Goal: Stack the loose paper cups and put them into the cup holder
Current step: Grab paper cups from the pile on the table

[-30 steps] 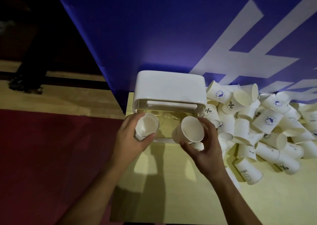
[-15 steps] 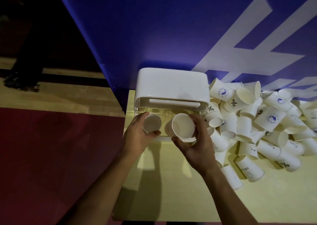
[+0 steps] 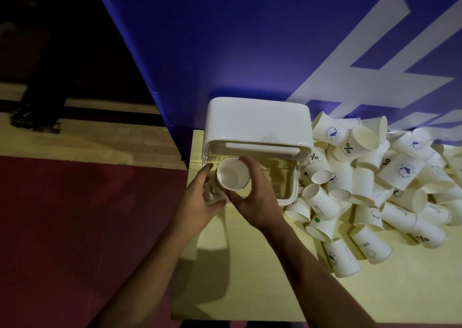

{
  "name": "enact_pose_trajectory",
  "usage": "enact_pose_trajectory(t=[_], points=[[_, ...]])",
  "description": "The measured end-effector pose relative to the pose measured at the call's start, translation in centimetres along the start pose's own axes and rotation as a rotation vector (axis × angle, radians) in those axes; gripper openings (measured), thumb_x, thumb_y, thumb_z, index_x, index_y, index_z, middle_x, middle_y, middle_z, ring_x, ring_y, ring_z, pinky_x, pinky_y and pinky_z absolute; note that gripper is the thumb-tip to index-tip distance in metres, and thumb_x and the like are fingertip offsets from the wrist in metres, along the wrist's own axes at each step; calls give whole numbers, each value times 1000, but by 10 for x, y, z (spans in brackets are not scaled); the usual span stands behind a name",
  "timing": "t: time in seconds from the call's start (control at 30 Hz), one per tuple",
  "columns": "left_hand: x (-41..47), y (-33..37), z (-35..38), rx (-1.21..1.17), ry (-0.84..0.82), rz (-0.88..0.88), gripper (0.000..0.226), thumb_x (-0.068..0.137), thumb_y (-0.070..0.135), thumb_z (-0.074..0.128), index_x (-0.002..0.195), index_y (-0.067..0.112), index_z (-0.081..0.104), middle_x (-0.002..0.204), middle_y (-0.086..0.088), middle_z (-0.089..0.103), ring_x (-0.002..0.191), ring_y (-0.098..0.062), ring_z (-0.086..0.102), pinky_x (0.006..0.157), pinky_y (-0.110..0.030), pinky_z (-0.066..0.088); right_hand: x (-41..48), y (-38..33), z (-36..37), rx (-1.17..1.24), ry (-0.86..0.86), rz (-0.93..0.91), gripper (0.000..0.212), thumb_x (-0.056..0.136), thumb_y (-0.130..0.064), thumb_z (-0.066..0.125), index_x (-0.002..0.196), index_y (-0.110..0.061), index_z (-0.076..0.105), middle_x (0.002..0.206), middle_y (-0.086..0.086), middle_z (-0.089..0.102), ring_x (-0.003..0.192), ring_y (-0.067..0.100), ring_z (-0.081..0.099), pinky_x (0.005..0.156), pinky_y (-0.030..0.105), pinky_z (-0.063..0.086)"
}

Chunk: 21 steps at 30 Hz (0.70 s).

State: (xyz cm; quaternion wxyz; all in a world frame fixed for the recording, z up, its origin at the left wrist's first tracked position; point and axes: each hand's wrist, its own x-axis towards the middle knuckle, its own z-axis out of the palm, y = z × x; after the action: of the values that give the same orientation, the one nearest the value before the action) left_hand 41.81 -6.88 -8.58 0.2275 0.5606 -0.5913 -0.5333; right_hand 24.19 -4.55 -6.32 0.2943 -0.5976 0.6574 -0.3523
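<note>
Left hand (image 3: 200, 199), right hand (image 3: 258, 200) grip cup (image 3: 232, 176), maybe stacked, over yellow table (image 3: 250, 272).

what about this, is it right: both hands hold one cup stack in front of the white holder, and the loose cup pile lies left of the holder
No: the head view shows the loose cup pile lying right of the holder, not left. The rest holds: the left hand and right hand both hold the cup stack in front of it.

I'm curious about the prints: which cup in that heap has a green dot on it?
The cup lying at the heap's near left edge, just right of the right hand. The other cups show only dark prints.
</note>
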Motion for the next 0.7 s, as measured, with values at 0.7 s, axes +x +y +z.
enact_pose_trajectory(t=[0.7], points=[[-6, -5, 9, -29, -71, -29, 83, 77, 36, 71, 152, 44, 37, 131, 12, 67, 125, -11, 62, 106, -51, 51, 13, 35, 3, 2, -225, 79, 83, 82, -40, 84, 152, -26, 43, 147, -10, 52, 133, 3, 46, 112, 26, 40]])
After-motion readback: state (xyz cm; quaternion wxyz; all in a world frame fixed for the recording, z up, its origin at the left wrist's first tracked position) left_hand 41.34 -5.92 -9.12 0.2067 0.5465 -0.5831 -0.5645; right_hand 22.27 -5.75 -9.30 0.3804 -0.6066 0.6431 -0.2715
